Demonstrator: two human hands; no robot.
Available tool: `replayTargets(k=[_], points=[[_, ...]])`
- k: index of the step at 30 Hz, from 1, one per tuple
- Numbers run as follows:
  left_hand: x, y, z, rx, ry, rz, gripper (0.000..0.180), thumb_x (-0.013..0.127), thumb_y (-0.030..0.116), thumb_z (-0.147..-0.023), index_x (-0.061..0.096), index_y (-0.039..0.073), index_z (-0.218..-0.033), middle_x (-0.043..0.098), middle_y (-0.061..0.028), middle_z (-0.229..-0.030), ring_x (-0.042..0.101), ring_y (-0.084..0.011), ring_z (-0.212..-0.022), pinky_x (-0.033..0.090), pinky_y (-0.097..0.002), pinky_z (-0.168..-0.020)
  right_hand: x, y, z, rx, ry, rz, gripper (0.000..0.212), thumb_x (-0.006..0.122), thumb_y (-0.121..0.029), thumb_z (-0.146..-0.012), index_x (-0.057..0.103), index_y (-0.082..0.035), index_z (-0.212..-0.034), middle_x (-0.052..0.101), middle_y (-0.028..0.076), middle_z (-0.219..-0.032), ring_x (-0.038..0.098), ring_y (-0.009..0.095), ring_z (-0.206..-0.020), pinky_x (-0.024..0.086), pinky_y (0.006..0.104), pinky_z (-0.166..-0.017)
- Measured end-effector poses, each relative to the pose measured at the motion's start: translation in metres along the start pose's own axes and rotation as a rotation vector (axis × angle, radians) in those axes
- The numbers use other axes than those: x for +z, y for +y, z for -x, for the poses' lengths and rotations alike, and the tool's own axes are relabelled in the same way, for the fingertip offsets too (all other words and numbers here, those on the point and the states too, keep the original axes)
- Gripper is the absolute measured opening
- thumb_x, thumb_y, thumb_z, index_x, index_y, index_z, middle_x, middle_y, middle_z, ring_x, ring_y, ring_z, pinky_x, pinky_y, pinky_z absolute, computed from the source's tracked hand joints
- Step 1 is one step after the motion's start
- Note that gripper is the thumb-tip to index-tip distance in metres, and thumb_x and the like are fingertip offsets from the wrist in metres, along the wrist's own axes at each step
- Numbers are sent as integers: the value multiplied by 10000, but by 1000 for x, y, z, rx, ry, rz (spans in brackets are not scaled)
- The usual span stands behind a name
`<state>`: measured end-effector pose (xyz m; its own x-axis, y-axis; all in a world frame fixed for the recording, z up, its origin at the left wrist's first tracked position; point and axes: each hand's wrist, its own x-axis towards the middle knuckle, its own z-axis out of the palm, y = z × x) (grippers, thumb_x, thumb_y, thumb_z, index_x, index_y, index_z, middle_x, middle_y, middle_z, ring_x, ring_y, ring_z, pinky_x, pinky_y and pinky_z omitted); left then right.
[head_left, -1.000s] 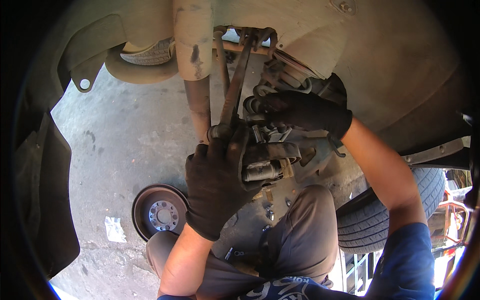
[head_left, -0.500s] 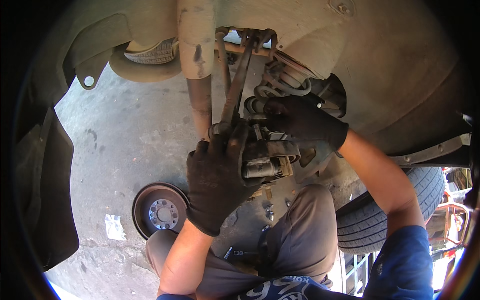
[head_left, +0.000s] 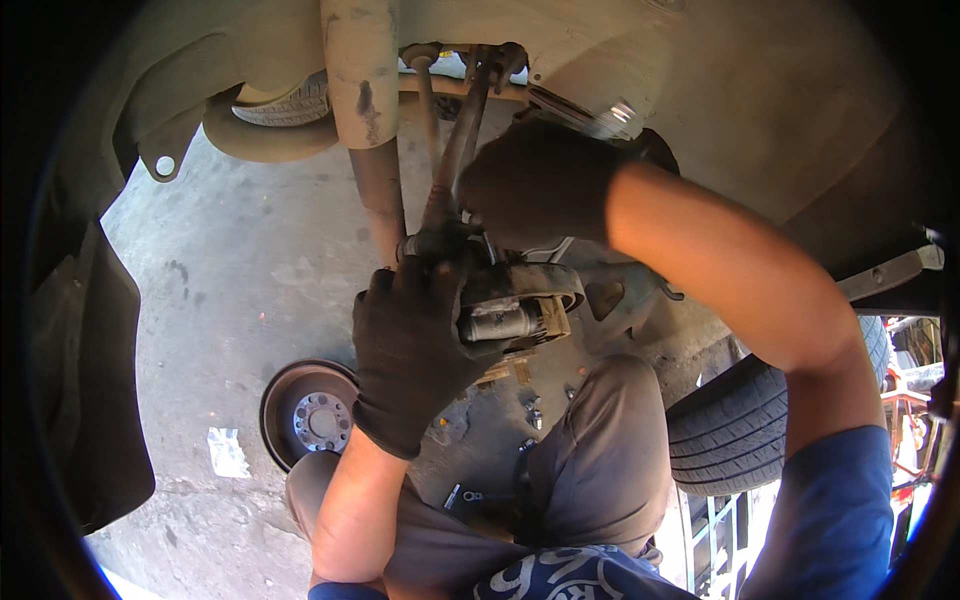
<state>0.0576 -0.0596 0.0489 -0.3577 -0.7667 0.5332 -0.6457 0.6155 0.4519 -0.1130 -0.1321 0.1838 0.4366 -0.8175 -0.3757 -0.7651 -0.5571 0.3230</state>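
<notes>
Under a vehicle body, my gloved left hand point(head_left: 410, 335) is closed around the near side of the wheel-end brake assembly point(head_left: 525, 285), its thumb under a silver cylindrical part point(head_left: 500, 322). Its fingertips reach the lower end of a long suspension rod point(head_left: 457, 160). Above the assembly my gloved right hand point(head_left: 540, 185) is closed in a fist. A shiny metal tool end point(head_left: 615, 118), blurred, shows just beyond the knuckles; the rest of it is hidden by the glove. Right below the fist stands a short metal shaft point(head_left: 490, 247). The coil spring is mostly hidden behind my right hand.
A brake drum point(head_left: 310, 415) lies on the concrete floor at left, beside a small clear plastic bag point(head_left: 228, 452). Sockets point(head_left: 533, 415) and a ratchet wrench point(head_left: 474, 496) lie between my legs. A tyre point(head_left: 735, 430) rests at right. A thick shock-absorber tube point(head_left: 362, 80) hangs at upper left.
My right hand has moved up and left, its forearm swinging across the coil spring, and the shiny tool end has come into view. My left hand keeps its grip while the whole view shifts slightly.
</notes>
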Motion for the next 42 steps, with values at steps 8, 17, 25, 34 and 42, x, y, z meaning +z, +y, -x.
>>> replayTargets(k=[8,17,25,34,42], points=[[-20,9,-21,15,-178,49,798,962,339,-621,603,87,-1288,687,-142,-1162,679,-374,-991,563,-511,-854,-33,-23,-11,-3,-275,211,211,653,-147,-780,807,-41,-878,776,175,-870,748,360,-761,581,494,-645],[-17,27,-31,130,-290,54,857,983,277,-563,578,18,-1272,695,-193,-1097,690,-418,-985,573,-507,-872,-1,-2,2,-91,-187,209,196,651,-153,-834,800,-32,-871,768,175,-855,743,350,-763,582,493,-657],[-6,20,-36,139,-258,180,853,980,407,-583,607,-53,-1197,686,-191,-1087,716,-357,-944,565,-463,-865,-11,-6,-3,15,-246,147,262,625,-194,-887,811,-28,-968,776,189,-910,743,346,-822,586,499,-750],[-18,11,-77,-80,-793,538,760,956,401,-592,693,-10,-1175,773,-182,-1005,733,-314,-1072,572,-447,-916,-4,0,-14,-66,-255,250,243,668,-212,-859,818,-48,-956,776,181,-885,738,308,-818,578,461,-744],[-8,29,-63,188,-446,226,894,933,331,-621,579,-76,-1333,691,-241,-1202,702,-381,-1124,559,-491,-972,1,12,-7,-24,-265,231,170,679,-153,-871,815,-66,-927,765,156,-833,734,286,-750,572,415,-685]])
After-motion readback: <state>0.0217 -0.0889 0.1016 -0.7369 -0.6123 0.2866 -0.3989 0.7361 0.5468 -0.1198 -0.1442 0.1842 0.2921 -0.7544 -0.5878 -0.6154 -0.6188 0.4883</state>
